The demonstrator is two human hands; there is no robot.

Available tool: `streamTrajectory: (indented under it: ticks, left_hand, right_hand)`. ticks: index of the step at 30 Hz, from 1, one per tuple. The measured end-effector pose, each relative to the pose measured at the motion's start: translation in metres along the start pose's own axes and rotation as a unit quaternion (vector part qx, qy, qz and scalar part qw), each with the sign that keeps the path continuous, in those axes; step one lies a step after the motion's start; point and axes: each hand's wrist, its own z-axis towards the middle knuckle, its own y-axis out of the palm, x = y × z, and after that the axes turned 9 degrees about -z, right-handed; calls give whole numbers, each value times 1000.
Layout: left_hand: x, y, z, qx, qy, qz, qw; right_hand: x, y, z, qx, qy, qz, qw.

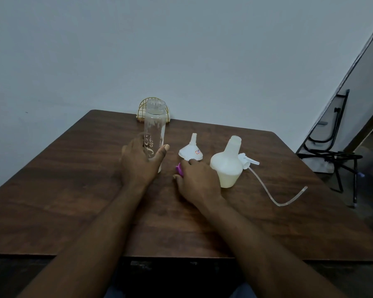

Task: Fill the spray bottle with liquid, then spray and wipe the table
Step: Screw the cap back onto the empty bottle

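Note:
A clear uncapped water bottle (155, 123) stands upright on the brown table (73, 190); my left hand (139, 162) is wrapped around its lower half. My right hand (195, 180) rests on the table over a purple cap (179, 169), fingers closed on it, fingertip touching the white funnel (191, 150) lying mouth-down. To the right stands the white spray bottle (226, 166), open-necked, no head on it. Its spray head (249, 161) lies behind it, with the dip tube (278, 198) curling toward the table's right side.
A gold wire napkin holder (141, 110) stands at the table's far edge against the wall, behind the clear bottle. A black metal folding frame (332, 151) leans on the floor to the right of the table.

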Motion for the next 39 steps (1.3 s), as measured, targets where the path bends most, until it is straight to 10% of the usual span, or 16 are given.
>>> streamTrajectory:
  ticks: [21, 27, 33, 39]
  left_hand:
    - [-3, 3, 2, -33, 6, -42, 999]
    - [-7, 4, 3, -38, 1, -41, 998]
    - [-10, 4, 3, -51, 3, -72, 996]
    - [-14, 5, 4, -57, 8, -80, 995]
  right_hand:
    - [5, -11, -5, -63, 89, 287, 952]
    - [12, -33, 7, 54, 109, 484, 866]
    - [9, -68, 39, 110, 148, 725, 664]
    - [0, -82, 59, 154, 156, 766, 605]
